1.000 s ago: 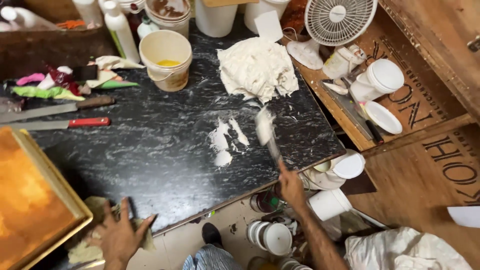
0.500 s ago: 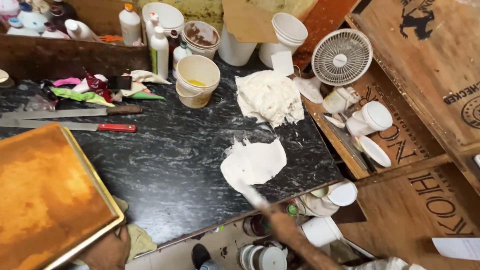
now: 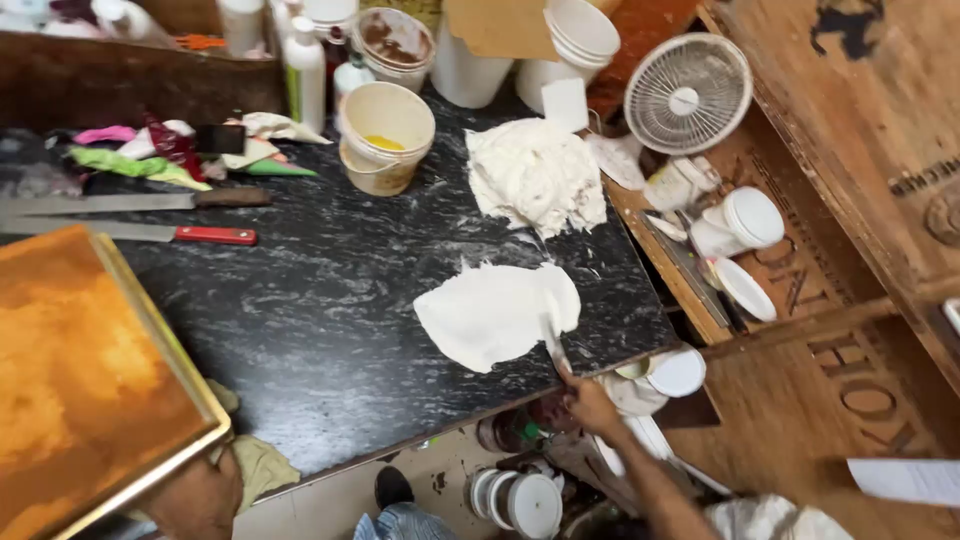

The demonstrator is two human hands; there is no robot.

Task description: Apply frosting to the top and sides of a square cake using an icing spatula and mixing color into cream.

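The right hand (image 3: 590, 400) is clamping a spatula (image 3: 553, 345) under the soft, sticky white paste (image 3: 495, 312); the left hand (image 3: 200, 495) is gripping the stiff tray (image 3: 90, 380) edge.

Glossy black marble counter (image 3: 330, 300), soft white dough (image 3: 495, 312), wooden crates (image 3: 850, 120)

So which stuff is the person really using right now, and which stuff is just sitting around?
In use:
right hand
spatula
white paste patch
left hand
orange tray

Just lying about:
white paste heap
cream bucket
two long knives
small fan
white tubs
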